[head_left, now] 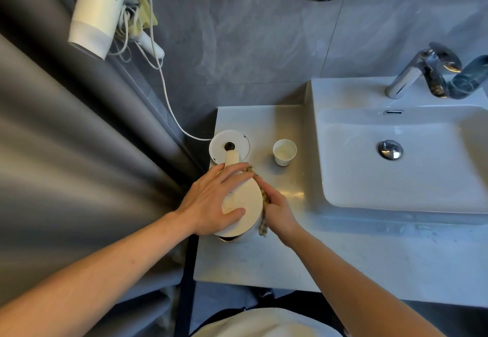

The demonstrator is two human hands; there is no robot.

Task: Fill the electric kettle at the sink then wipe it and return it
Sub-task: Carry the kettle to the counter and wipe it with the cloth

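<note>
A cream electric kettle (pixel 247 199) stands on the grey counter (pixel 264 262) left of the sink, lid closed. My left hand (pixel 214 199) lies flat over the lid with fingers spread, steadying it. My right hand (pixel 277 208) presses a yellow-green checked cloth (pixel 264 227) against the kettle's right side. The round white power base (pixel 219 144) with its black centre connector sits bare just behind the kettle, its white cord running up the wall. The white sink (pixel 396 162) with a chrome tap (pixel 412 72) is at the right.
A small white paper cup (pixel 284 152) stands between the base and the sink. A white hair dryer (pixel 95 12) hangs on the wall at upper left. A grey curtain (pixel 66 152) fills the left side. A dark glass (pixel 470 78) stands by the tap.
</note>
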